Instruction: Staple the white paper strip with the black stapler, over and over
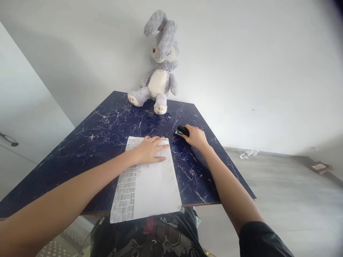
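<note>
My left hand [152,150] lies flat with fingers spread on the upper part of a white sheet of paper [158,189]. Rows of grey marks run down the sheet's left side, and its lower edge hangs over the front of the table. To the right of the paper, my right hand [196,137] is closed around a black stapler [183,130], whose front end points left. The stapler is near the paper's top right corner but apart from it. My fingers hide its rear part.
A grey plush rabbit [159,80] sits at the back of the dark blue marble-patterned table [107,125], against the white wall. White packaging [248,154] and a brown cardboard piece [320,167] lie on the floor to the right. A cabinet handle [9,139] shows at left.
</note>
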`<state>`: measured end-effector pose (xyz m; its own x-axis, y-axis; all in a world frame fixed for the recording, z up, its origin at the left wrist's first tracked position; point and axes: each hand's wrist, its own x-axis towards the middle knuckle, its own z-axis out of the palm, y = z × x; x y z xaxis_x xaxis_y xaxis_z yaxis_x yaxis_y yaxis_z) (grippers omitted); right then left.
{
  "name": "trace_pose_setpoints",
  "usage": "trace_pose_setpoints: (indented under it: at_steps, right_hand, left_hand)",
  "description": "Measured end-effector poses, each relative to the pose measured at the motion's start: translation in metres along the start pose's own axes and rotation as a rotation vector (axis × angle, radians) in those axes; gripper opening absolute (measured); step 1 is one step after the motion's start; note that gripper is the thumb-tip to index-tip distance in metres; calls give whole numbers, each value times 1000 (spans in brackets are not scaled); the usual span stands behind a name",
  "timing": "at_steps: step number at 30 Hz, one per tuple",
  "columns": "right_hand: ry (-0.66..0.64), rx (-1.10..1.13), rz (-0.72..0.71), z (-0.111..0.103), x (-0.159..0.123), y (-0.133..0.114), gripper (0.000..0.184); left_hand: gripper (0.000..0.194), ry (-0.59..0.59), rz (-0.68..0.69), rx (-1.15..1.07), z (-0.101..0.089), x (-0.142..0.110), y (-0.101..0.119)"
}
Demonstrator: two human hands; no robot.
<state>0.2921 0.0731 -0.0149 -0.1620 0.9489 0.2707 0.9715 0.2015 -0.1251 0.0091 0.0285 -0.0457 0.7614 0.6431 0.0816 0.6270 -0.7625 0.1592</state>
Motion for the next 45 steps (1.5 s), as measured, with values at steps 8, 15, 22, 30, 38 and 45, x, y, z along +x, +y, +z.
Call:
trace_pose_setpoints:
  at_steps: [8, 15, 22, 30, 38, 45]
  right_hand:
    - [26, 437, -164, 1, -26, -72, 18]
    - [-67, 409, -374, 26, -43, -124, 18]
    - [-112, 390, -324, 12, -44, -43, 13]
    - [-158, 501, -92, -1, -50, 93, 48]
    - [-162, 750, -20, 15, -8, 113, 69]
    - [-394, 804, 16, 20, 1, 108, 63]
  left_hand:
    - [19, 993, -348, -251, -37, -6, -29]
    - [20, 971, -513, -265, -19, -9, -53]
    - [21, 850, -506, -304, -3, -2, -51]
    - [22, 725, -531, -347, 1, 2, -38]
    - [11, 734, -537, -394, 1, -2, -49]
    - [10, 760, -530, -432, 1, 0, -54]
